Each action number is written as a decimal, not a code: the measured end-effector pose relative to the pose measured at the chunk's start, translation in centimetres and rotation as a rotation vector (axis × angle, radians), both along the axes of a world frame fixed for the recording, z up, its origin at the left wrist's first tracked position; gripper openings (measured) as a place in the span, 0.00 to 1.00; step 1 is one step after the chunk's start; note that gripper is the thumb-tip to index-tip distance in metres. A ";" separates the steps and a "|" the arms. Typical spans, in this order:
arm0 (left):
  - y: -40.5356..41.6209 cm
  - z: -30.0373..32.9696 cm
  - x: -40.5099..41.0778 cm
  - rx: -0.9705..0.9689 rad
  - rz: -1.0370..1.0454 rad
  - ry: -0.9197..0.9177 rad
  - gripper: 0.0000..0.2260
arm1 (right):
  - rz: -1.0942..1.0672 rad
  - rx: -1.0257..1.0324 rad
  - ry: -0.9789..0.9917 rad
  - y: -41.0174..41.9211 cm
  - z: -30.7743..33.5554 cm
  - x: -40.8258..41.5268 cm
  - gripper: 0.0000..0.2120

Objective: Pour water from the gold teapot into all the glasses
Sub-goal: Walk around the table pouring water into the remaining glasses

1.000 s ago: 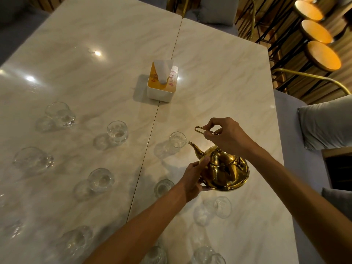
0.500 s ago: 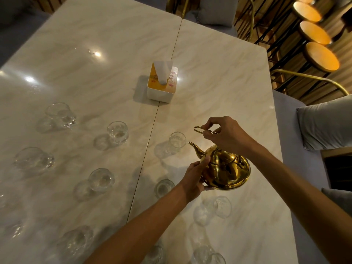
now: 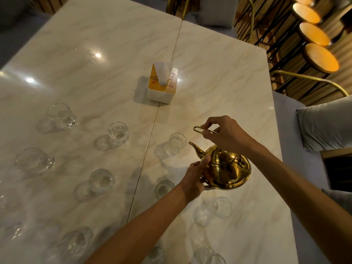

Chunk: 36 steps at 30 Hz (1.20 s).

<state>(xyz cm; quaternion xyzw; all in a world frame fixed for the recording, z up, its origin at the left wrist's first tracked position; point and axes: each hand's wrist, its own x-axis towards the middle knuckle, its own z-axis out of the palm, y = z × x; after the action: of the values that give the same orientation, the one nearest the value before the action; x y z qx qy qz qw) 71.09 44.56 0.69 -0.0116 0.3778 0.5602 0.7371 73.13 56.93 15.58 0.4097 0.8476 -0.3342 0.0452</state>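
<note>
Two bare forearms reach in from the lower edge of the view, no sleeves, watches, bracelets or rings visible; the left hand and right hand are gloveless, with short nails, and the arms are lean, uncovered right to the frame's edge

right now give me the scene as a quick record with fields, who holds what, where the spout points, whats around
teapot: gold teapot, lifted and tilted
right hand: right hand grips the wire handle from above
left hand: left hand steadies the pot's side
spout: at the rim of the target glass; thin stream seems to be running
other glasses: scattered over the marble table; fill levels unclear
tissue box: tissue box at table centre, one tissue sticking up
</note>
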 end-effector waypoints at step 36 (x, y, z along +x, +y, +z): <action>-1.0 0.2 -1.5 -0.178 -0.046 0.179 0.38 | -0.267 -0.010 0.244 -3.8 -0.7 4.6 0.06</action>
<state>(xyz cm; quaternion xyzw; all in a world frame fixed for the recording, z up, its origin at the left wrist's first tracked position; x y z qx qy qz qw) 69.59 43.58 0.85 -0.0183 0.4904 0.5063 0.7091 77.70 53.13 14.86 0.4747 0.7833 -0.3885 -0.1006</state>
